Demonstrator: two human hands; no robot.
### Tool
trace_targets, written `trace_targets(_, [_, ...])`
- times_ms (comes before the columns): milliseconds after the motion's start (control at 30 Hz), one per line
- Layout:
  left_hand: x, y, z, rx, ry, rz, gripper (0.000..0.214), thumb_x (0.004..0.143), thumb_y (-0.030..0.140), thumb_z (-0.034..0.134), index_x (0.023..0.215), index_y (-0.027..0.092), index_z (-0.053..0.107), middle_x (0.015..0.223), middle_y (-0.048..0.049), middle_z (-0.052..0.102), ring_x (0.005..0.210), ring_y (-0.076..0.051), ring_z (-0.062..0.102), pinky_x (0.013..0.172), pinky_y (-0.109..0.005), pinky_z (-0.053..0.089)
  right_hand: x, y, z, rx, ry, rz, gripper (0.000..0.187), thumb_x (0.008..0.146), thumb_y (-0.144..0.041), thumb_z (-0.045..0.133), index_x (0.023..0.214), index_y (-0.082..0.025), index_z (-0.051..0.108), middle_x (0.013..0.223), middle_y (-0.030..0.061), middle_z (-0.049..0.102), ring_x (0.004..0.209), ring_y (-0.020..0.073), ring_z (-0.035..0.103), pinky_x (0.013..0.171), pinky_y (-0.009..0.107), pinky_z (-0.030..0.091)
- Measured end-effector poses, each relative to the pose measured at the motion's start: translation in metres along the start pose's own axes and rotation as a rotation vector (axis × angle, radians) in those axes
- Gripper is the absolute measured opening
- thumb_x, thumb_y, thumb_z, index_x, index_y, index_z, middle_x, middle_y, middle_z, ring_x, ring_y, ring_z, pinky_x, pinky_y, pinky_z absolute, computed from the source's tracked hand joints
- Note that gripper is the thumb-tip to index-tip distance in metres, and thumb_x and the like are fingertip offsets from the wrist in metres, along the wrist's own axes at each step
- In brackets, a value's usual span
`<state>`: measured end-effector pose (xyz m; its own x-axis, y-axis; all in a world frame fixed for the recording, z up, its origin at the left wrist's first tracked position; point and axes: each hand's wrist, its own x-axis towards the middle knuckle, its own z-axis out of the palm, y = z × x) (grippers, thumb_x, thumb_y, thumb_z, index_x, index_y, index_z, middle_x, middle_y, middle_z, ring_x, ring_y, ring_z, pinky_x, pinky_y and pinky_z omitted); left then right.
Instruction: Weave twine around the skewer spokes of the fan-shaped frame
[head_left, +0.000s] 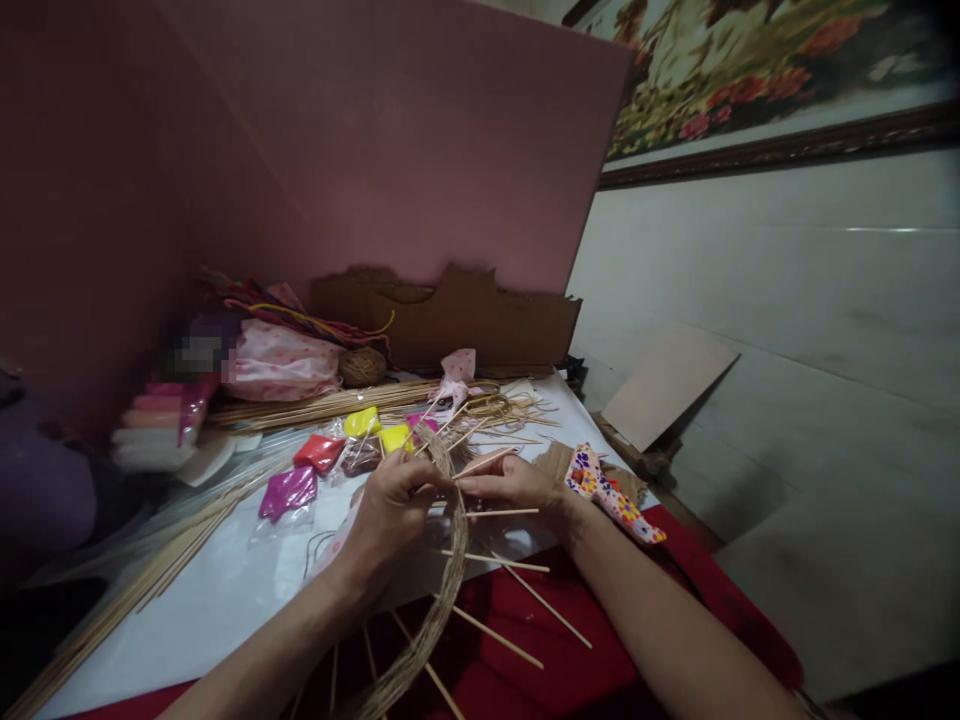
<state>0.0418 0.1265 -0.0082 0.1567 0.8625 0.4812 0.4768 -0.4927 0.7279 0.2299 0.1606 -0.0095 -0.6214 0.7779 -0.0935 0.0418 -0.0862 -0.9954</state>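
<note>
A curved band of woven brown twine (454,562), with thin wooden sticks (499,637) poking out through it like spokes, rises from the bottom edge to both hands. My left hand (394,505) is closed around the band's upper part from its inner side. Opposite it, my right hand (514,487) pinches at the band's outer edge, beside a stick that slants up along its fingers. Whether those fingertips press on twine or stick is too small to tell. The lower part of the band lies outside the picture.
Packets of coloured clay, one of them purple (289,493), lie left of the hands. Behind are a twine ball (363,367), long sticks (322,405) and torn cardboard (450,318). Floral fabric (611,495) is near my right forearm. Red cloth (517,610) hangs at the table's front.
</note>
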Motion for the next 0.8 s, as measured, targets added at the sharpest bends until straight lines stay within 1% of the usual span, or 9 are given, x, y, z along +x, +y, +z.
trace_targets(100, [0.000,0.001,-0.001,0.021,-0.010,0.002,0.022,0.074,0.012,0.052,0.068,0.023,0.070,0.068,-0.0018,0.060,0.070,-0.016,0.055,0.065,-0.029,0.042,-0.006,-0.007,-0.003,-0.064,0.065,0.025,0.026,0.073,-0.035,0.066,0.082,-0.011,0.070,0.073,0.0044,0.066,0.056,0.0078,0.056,0.045,0.016,0.038])
trace_targets(200, [0.001,0.000,-0.002,0.015,-0.010,0.014,0.021,0.075,0.014,0.052,0.068,0.023,0.070,0.069,-0.0016,0.061,0.069,-0.016,0.056,0.065,-0.029,0.043,-0.021,-0.023,-0.009,-0.116,0.214,0.072,0.024,0.073,-0.034,0.064,0.079,-0.011,0.068,0.081,0.0086,0.068,0.056,0.0088,0.057,0.041,0.016,0.036])
trace_targets(333, [0.004,-0.001,-0.004,0.007,0.006,0.030,0.019,0.073,0.016,0.054,0.067,0.023,0.070,0.067,-0.0011,0.064,0.068,-0.016,0.056,0.065,-0.029,0.042,-0.058,-0.045,-0.031,-0.234,0.589,-0.077,0.030,0.076,-0.041,0.059,0.083,-0.012,0.064,0.082,0.0086,0.068,0.054,0.0082,0.054,0.040,0.016,0.036])
trace_targets(400, [0.005,-0.002,-0.005,-0.010,-0.015,0.012,0.018,0.073,0.017,0.054,0.067,0.023,0.070,0.069,-0.0011,0.065,0.069,-0.016,0.057,0.065,-0.029,0.043,-0.079,-0.048,-0.047,-0.446,0.802,-0.092,0.030,0.079,-0.041,0.053,0.085,-0.013,0.063,0.080,0.0081,0.068,0.056,0.0103,0.055,0.044,0.019,0.039])
trace_targets(467, [0.006,-0.003,-0.006,-0.014,-0.023,-0.010,0.016,0.073,0.020,0.055,0.067,0.022,0.070,0.069,-0.0013,0.066,0.069,-0.017,0.058,0.065,-0.029,0.043,-0.098,-0.044,-0.061,-0.790,0.962,-0.028,0.029,0.082,-0.038,0.047,0.081,-0.015,0.064,0.077,0.0065,0.067,0.059,0.0126,0.056,0.053,0.023,0.042])
trace_targets(533, [0.007,-0.005,-0.007,-0.018,-0.022,-0.026,0.016,0.074,0.023,0.055,0.069,0.022,0.070,0.070,-0.0016,0.066,0.069,-0.017,0.058,0.066,-0.029,0.044,-0.111,-0.034,-0.068,-0.918,0.989,0.021,0.024,0.078,-0.037,0.053,0.076,-0.016,0.066,0.076,0.0063,0.067,0.069,0.0171,0.058,0.062,0.027,0.042])
trace_targets(600, [0.007,-0.007,-0.007,-0.023,-0.033,-0.028,0.016,0.074,0.023,0.055,0.070,0.022,0.070,0.071,-0.0019,0.066,0.071,-0.017,0.059,0.067,-0.030,0.044,-0.117,-0.021,-0.068,-1.029,0.962,0.083,0.023,0.071,-0.038,0.062,0.080,-0.018,0.068,0.086,0.0074,0.067,0.082,0.0216,0.058,0.070,0.030,0.041])
trace_targets(700, [0.007,-0.010,-0.006,-0.025,-0.056,-0.010,0.016,0.074,0.022,0.054,0.071,0.021,0.070,0.072,-0.0022,0.067,0.072,-0.018,0.060,0.070,-0.031,0.044,-0.117,-0.005,-0.058,-1.264,0.864,0.265,0.037,0.069,-0.042,0.065,0.098,-0.018,0.066,0.101,0.0102,0.063,0.095,0.0252,0.056,0.076,0.031,0.040])
trace_targets(800, [0.007,-0.013,-0.006,-0.014,-0.052,-0.011,0.017,0.074,0.023,0.053,0.072,0.021,0.070,0.072,-0.0023,0.067,0.072,-0.018,0.060,0.069,-0.031,0.044,-0.114,0.006,-0.049,-1.307,0.856,0.341,0.044,0.074,-0.041,0.061,0.109,-0.014,0.061,0.104,0.0138,0.059,0.096,0.0261,0.055,0.076,0.032,0.039])
